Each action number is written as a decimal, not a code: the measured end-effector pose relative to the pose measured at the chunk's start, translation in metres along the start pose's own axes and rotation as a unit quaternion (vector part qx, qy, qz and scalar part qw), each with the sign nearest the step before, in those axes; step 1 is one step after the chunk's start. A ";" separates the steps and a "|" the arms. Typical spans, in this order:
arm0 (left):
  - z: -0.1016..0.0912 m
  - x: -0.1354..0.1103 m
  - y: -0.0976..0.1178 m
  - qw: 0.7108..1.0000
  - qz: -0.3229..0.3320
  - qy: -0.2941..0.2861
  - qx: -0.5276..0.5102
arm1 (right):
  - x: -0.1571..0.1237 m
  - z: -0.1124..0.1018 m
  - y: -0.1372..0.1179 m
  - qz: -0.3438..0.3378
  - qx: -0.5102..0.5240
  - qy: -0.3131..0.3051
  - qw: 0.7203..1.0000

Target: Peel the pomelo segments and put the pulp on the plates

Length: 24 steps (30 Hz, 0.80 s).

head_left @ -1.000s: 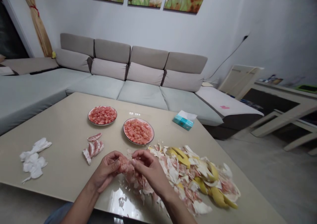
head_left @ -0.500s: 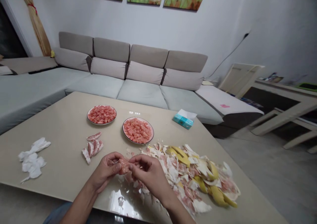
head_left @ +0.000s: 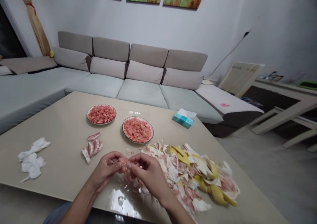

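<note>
A pink pomelo segment (head_left: 123, 165) is held over the near part of the table. My left hand (head_left: 108, 170) grips it from the left between thumb and fingers. Pinched at its right side is my right hand (head_left: 148, 171), whose fingertips partly hide the segment. Left of my hands lie several unpeeled pomelo segments (head_left: 92, 148) with whitish skin. Beyond them stand two dark-rimmed plates, a left plate (head_left: 101, 123) and a right plate (head_left: 128, 138), both heaped with pink pomelo pieces. Under and right of my right hand spreads a pile of pomelo peel (head_left: 184, 171), white pith and pink membrane.
Crumpled white tissues (head_left: 33, 161) lie at the table's left. A blue tissue pack (head_left: 183, 118) sits near the right far edge. A grey sofa (head_left: 141, 90) runs behind the table (head_left: 63, 131). At far right are a chair (head_left: 239, 77) and a desk (head_left: 284, 92).
My hands stay at nearly the same place, with the right fingers shifted slightly on the pomelo segment. The plates and peel pile have not moved.
</note>
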<state>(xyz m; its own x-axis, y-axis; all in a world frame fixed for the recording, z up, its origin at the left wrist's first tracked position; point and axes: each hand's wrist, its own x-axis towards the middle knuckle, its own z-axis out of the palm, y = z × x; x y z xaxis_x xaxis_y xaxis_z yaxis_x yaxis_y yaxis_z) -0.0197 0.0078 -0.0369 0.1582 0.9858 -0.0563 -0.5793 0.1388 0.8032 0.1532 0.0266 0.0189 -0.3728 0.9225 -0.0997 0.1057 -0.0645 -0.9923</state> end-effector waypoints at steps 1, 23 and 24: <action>0.001 0.000 0.000 1.000 -0.001 -0.001 0.000 | 0.001 0.000 0.000 0.007 0.016 -0.006 1.000; 0.000 0.002 -0.003 1.000 -0.005 -0.009 0.000 | 0.009 -0.008 0.006 0.062 0.095 -0.041 0.993; 0.000 0.002 -0.004 1.000 -0.008 -0.008 -0.002 | 0.009 -0.009 0.006 0.065 0.102 -0.043 0.992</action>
<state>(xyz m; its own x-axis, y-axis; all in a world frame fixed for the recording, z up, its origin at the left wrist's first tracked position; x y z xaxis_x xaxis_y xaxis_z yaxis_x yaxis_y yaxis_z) -0.0175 0.0088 -0.0402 0.1806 0.9818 -0.0584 -0.5805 0.1544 0.7995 0.1590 0.0382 0.0127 -0.4467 0.8658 -0.2254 -0.0273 -0.2650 -0.9639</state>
